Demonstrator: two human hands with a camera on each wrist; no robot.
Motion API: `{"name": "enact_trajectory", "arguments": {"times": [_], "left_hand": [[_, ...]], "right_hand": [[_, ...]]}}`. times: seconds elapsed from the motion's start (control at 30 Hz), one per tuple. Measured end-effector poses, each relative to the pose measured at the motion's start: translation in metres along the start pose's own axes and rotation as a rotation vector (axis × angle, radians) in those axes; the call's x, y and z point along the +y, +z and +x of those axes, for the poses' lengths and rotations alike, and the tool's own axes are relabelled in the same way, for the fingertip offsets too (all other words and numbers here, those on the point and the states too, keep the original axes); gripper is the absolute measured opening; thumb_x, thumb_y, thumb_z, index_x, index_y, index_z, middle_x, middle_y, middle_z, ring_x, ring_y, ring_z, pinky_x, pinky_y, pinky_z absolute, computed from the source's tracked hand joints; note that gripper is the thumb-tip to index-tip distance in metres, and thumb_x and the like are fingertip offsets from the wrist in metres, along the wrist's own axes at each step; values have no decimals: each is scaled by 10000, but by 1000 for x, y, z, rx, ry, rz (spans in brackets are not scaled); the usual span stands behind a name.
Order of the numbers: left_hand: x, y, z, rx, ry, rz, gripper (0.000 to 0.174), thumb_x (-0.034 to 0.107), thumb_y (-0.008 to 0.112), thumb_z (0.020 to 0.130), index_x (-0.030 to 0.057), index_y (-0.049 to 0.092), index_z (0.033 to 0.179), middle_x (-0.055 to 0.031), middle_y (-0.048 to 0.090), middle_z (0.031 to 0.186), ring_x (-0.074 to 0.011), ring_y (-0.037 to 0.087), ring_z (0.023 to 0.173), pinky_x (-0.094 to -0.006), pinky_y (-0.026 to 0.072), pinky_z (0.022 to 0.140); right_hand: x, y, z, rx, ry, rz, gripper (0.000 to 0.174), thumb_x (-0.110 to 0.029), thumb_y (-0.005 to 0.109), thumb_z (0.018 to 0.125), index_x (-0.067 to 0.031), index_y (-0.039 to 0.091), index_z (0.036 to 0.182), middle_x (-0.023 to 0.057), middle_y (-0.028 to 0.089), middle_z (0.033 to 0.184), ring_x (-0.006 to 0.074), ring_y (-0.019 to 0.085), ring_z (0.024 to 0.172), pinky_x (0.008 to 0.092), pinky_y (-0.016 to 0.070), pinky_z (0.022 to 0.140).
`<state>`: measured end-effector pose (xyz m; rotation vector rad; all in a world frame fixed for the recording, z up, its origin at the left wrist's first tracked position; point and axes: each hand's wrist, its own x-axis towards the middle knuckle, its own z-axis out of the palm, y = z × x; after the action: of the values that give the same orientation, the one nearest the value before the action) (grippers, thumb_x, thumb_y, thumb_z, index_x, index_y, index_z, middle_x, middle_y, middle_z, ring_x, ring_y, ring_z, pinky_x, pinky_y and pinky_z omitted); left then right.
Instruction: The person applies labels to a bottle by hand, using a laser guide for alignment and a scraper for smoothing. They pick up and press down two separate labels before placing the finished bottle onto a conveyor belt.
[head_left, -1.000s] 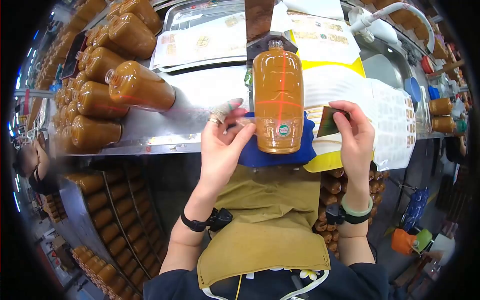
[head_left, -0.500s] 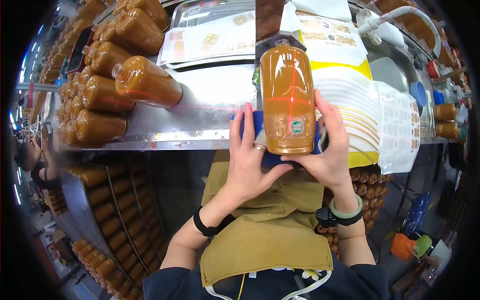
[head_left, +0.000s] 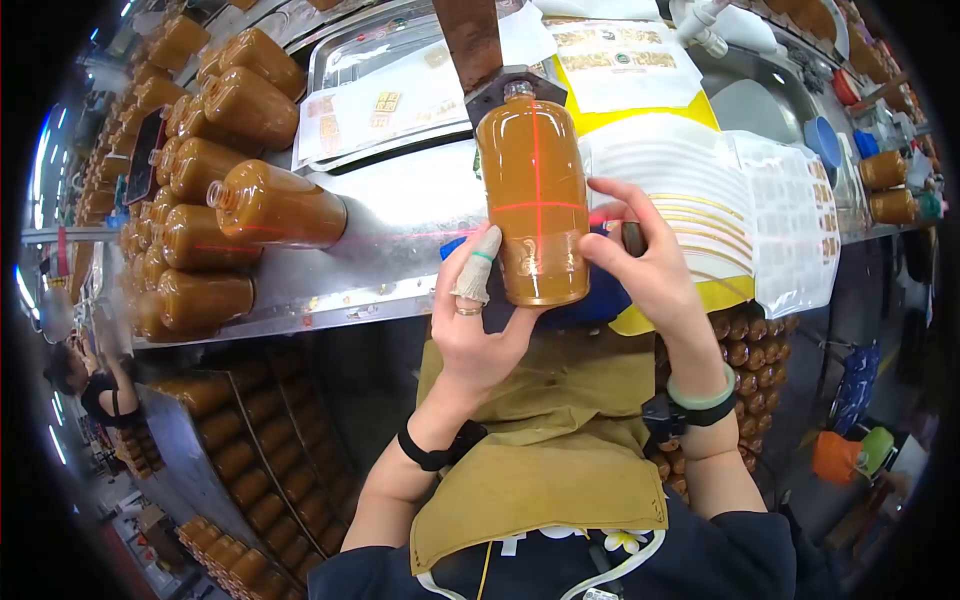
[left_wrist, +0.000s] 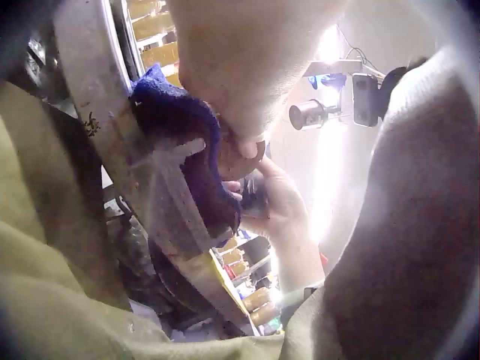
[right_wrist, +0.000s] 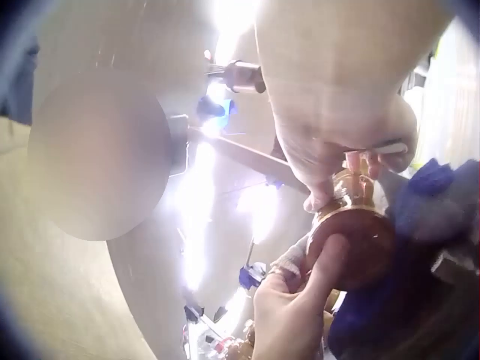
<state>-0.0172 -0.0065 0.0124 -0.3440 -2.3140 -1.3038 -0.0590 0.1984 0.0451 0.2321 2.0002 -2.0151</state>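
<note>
An amber-brown glass bottle lies with its neck at a dark metal holder and its base toward the person. Red light lines cross on its upper face. My left hand grips the lower end, fingers along the left side; in the right wrist view its thumb lies across the round base. One left finger wears a pale cloth cover. My right hand touches the bottle's lower right side with its thumb, while its bent fingers hold a dark flat card, mostly hidden. A blue cloth lies underneath.
Similar bottles crowd the left of the metal table, one bottle nearer the middle. White backing strips with gold bands and a printed sheet lie right. Behind stands a tray with sheets; a sink is back right.
The bottle has turned, and its green round mark no longer shows on top. The clear film in the left hand is out of sight. Both hands have come to the bottle's lower end.
</note>
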Motion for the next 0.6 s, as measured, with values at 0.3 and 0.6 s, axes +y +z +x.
{"name": "enact_trajectory", "arguments": {"times": [0.3, 0.6], "left_hand": [[-4, 3, -4, -23, 114, 92, 733, 64, 920, 703, -3, 637, 1376, -232, 583, 1441, -395, 630, 1249, -442, 523, 1029], [-17, 11, -3, -123, -270, -38, 934, 59, 906, 665, -60, 480, 1487, -224, 603, 1432, -407, 576, 1307, -488, 427, 1133]], "right_hand": [[-16, 0, -17, 151, -202, 157, 365, -33, 604, 1014, 5, 562, 1375, 56, 594, 1183, 80, 524, 1044, 249, 447, 925], [-6, 8, -12, 396, -391, -490, 221, -14, 646, 945, 16, 667, 1163, 181, 677, 1044, 337, 666, 1010, 413, 524, 905]]}}
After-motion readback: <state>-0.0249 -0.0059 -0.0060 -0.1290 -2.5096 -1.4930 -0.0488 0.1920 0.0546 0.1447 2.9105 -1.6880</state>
